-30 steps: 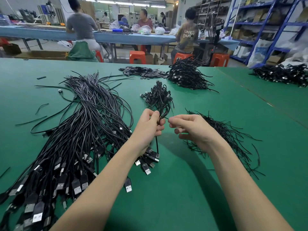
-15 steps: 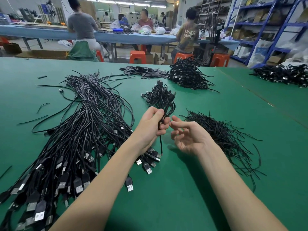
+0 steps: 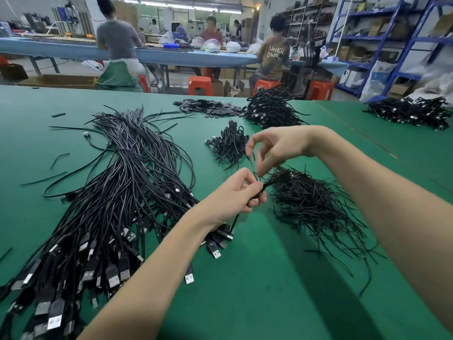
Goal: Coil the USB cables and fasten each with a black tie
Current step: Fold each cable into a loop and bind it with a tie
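My left hand [image 3: 236,192] grips a coiled black USB cable [image 3: 257,193] in its fist; a loose end hangs below the hand. My right hand [image 3: 274,148] is raised above it, wrist bent, pinching a thin black tie [image 3: 252,164] between thumb and fingers. The tie runs down toward the coil. A big bundle of uncoiled USB cables [image 3: 117,192] lies to the left, plugs toward me. A heap of black ties [image 3: 316,204] lies right of my left hand. A small pile of coiled, tied cables [image 3: 229,144] sits behind my hands.
The green table [image 3: 257,290] carries a larger heap of coiled cables [image 3: 269,110] and flat black pieces [image 3: 208,109] at the far edge, another heap [image 3: 414,111] on the right. Stray cable bits lie at the left. People sit at a blue bench behind, with orange stools and blue shelving.
My right hand rose from beside the left hand and turned over, pulling the tie up. My left hand shifted right toward the tie heap with the coil.
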